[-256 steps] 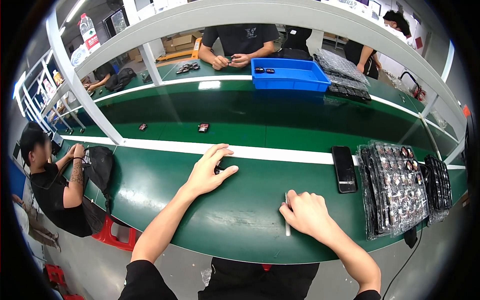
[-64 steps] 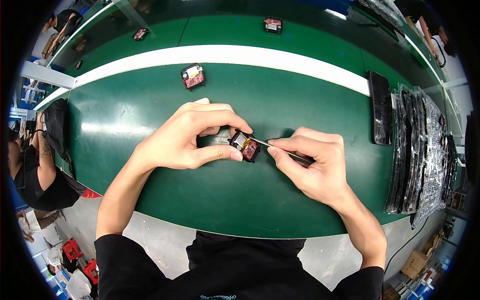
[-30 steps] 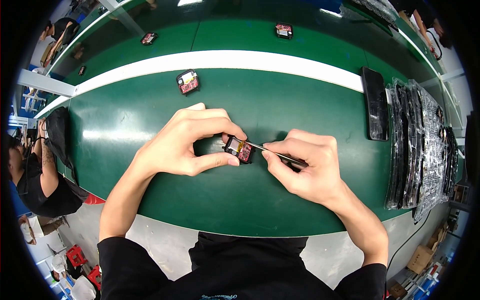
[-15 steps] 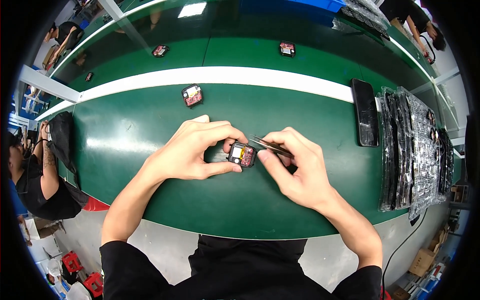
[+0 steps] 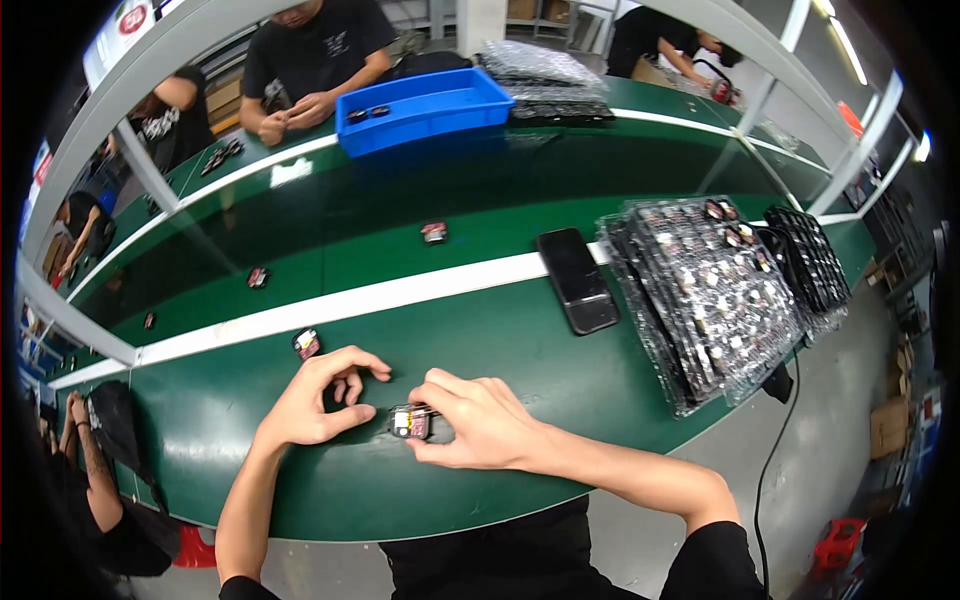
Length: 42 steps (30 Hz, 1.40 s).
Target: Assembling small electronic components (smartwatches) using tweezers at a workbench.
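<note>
A small dark square part (image 5: 410,422) with a red and white face lies on the green table (image 5: 520,345) in front of me. My right hand (image 5: 478,422) closes over its right side, thumb below and fingers above, with a thin metal tool tip showing by the fingers. My left hand (image 5: 318,402) arches just left of the part, fingers spread and the thumb tip close beside it. I cannot tell whether the thumb touches it. A second small part (image 5: 307,343) lies beyond my left hand, near the white stripe (image 5: 420,288).
A black phone (image 5: 577,280) lies right of centre, beside stacked clear trays of parts (image 5: 712,290). More small parts (image 5: 434,232) sit on the far belt, and a blue bin (image 5: 430,105) stands behind. People work opposite (image 5: 310,55) and at my left (image 5: 95,470).
My left hand has loosened off the part and spread its fingers. My right hand has slid left over the part. The view has tilted up, so the far side now shows.
</note>
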Each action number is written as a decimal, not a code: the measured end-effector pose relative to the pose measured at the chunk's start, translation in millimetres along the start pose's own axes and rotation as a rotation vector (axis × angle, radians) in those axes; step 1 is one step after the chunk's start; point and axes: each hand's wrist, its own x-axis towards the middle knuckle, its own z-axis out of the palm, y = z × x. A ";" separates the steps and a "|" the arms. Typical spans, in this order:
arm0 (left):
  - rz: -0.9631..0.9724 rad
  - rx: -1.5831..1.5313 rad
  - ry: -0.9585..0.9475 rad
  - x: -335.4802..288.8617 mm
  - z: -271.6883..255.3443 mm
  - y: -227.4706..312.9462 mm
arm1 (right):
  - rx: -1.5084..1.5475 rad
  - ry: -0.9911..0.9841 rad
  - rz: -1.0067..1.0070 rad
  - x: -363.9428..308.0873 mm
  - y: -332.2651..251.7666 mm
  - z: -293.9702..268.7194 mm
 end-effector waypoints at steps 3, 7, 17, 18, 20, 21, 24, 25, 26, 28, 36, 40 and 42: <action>-0.064 0.058 0.120 28.6 -4.5 4.3 | -0.027 0.071 -0.018 -8.6 -1.6 -20.9; 0.056 0.393 0.248 94.9 -5.0 5.6 | -0.057 0.204 0.029 -22.9 -29.1 -70.7; 0.157 0.725 0.314 195.0 23.9 -24.4 | -0.562 0.804 0.353 -78.8 -20.9 -260.6; 0.159 0.725 0.343 197.1 23.7 -27.3 | -0.661 0.861 0.455 -89.0 -9.5 -284.0; 0.179 0.717 0.365 208.0 25.4 -26.8 | -0.796 0.929 0.710 -115.7 10.0 -324.6; 0.179 0.731 0.357 212.8 27.2 -25.9 | -0.819 0.917 0.860 -130.1 16.9 -340.1; 0.172 0.752 0.340 223.0 24.8 -28.2 | -0.905 0.912 1.015 -169.4 49.5 -361.6; 0.161 0.758 0.333 224.6 23.8 -29.5 | -0.910 0.903 1.025 -174.9 55.1 -361.0; 0.160 0.757 0.335 226.7 24.1 -30.3 | -0.886 0.844 1.073 -180.1 60.1 -362.3; 0.199 0.830 0.337 228.0 23.0 -31.0 | -0.961 0.819 1.021 -185.4 65.5 -354.1; 0.267 0.661 0.317 162.3 44.3 12.6 | -0.515 1.039 0.630 -199.4 29.8 -275.2; 0.303 0.685 0.179 87.2 55.7 19.4 | -0.543 1.082 0.702 -211.7 -10.0 -231.3; 0.376 0.794 0.157 58.7 58.6 17.1 | -0.415 1.193 0.776 -225.8 -8.9 -222.8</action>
